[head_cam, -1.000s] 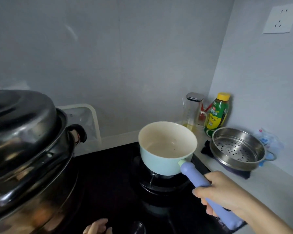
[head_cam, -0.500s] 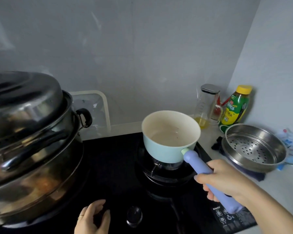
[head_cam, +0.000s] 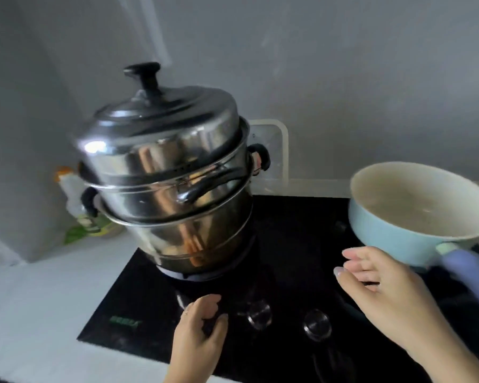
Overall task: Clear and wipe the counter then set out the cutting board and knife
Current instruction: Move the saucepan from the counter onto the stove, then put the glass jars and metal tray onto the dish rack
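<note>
Right hand [head_cam: 385, 291]: open wide, fingers straight and spread, holding nothing. 0.5 s ago it gripped the saucepan handle [head_cam: 465, 268]; now it's off and just left of it.

Left hand [head_cam: 199, 330]: fingers curled over the front strip of the hob [head_cam: 288, 244]. It's further up than before. Can't tell if it grips anything.

Saucepan [head_cam: 385, 239]: up-right of the right hand, on the hob. Pale blue outside, cream inside, round, lilac rounded handle.

Steamer pot [head_cam: 172, 189]: above the left hand. Stacked polished stainless tiers, domed lid, black lid knob [head_cam: 143, 76]. The view has swung left, so it's now fully in frame.

Hob is glossy black glass. Two chrome knobs [head_cam: 259, 316] sit between the hands.

White matte surface [head_cam: 39, 299]: left of the left hand.
</note>
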The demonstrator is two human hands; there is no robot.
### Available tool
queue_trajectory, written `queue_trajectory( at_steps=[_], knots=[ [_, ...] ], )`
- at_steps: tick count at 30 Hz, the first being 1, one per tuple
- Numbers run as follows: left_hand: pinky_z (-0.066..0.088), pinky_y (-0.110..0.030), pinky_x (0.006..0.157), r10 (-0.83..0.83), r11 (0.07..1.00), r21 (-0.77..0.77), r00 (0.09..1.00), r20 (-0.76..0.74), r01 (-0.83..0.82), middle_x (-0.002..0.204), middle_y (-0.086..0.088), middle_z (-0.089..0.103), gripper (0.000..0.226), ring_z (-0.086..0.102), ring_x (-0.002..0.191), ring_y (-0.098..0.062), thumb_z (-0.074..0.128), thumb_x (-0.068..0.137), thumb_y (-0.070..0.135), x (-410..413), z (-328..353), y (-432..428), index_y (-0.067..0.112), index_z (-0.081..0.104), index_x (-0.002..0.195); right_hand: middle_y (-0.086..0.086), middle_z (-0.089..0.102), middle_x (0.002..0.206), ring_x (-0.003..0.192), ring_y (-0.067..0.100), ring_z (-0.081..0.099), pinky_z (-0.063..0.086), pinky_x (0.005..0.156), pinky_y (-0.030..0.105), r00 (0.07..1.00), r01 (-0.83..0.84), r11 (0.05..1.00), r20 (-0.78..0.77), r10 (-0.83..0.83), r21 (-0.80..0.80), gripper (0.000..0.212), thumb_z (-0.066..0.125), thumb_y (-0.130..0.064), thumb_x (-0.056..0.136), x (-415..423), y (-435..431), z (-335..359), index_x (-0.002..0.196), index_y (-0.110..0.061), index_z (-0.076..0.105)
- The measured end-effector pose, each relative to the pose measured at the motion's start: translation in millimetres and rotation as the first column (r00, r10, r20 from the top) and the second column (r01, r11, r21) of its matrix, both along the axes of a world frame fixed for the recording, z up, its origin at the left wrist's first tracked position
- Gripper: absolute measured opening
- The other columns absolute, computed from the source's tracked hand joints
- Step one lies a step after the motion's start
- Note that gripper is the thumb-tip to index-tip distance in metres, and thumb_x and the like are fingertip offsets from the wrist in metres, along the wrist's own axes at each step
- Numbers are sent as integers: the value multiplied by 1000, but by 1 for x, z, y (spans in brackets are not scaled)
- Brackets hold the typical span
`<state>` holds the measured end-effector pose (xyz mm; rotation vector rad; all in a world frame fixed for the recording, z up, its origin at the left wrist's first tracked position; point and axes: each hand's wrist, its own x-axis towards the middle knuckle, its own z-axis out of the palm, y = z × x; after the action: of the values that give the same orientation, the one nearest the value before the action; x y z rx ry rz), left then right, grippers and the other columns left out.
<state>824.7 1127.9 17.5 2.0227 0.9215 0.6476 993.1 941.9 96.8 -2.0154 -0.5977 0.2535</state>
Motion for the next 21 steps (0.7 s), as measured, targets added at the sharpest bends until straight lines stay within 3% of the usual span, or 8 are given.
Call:
queue_trajectory(
  at_steps=[6, 10, 13, 16, 19, 21],
  knots=[
    [46, -22, 79, 179, 980, -102, 983, 44, -174, 86, 1, 66, 31, 62, 86, -10, 63, 79, 9, -79, 9, 27, 38, 56, 89, -14, 67, 77, 75, -5, 64, 42, 60, 10, 940, -334, 942, -81, 330, -40, 14, 67, -26, 77, -62, 88, -28, 84, -35, 59],
    [48, -22, 76, 388, 914, -148, 921, 41, -379, 83, 5, 65, 29, 60, 83, -5, 62, 80, 12, -171, 5, 46, 39, 56, 88, -8, 67, 72, 72, -11, 61, 46, 55, 6, 827, -560, 821, -127, 547, -108, 15, 69, -20, 76, -138, 154, -46, 79, -32, 60],
    [46, -16, 68, 587, 798, -196, 808, 42, -570, 80, 3, 65, 28, 61, 77, -6, 64, 78, 11, -265, 0, 61, 37, 59, 86, -7, 67, 72, 65, -5, 63, 45, 58, 8, 717, -697, 697, -151, 680, -169, 18, 69, -19, 76, -217, 205, -59, 76, -34, 58],
    [46, -11, 59, 755, 643, -219, 655, 23, -734, 77, 3, 65, 28, 61, 72, -8, 65, 77, 10, -372, -10, 73, 37, 58, 83, -11, 66, 73, 65, -10, 61, 42, 56, 2, 592, -802, 557, -171, 787, -214, 17, 68, -25, 76, -313, 248, -69, 78, -37, 56],
    [47, -21, 65, 882, 459, -258, 472, 13, -850, 78, 3, 65, 26, 62, 74, -12, 66, 77, 11, -478, -16, 77, 34, 58, 84, -9, 67, 75, 67, -10, 60, 42, 58, 1, 442, -887, 392, -208, 872, -243, 13, 67, -31, 77, -414, 280, -75, 84, -37, 57],
    [45, -23, 61, 926, 363, -293, 378, 3, -885, 79, 2, 65, 22, 62, 74, -13, 66, 77, 11, -539, -20, 76, 29, 59, 89, -8, 67, 77, 70, -13, 58, 42, 60, -1, 348, -925, 295, -224, 910, -240, 14, 66, -30, 77, -472, 300, -78, 86, -37, 57]
  ],
)
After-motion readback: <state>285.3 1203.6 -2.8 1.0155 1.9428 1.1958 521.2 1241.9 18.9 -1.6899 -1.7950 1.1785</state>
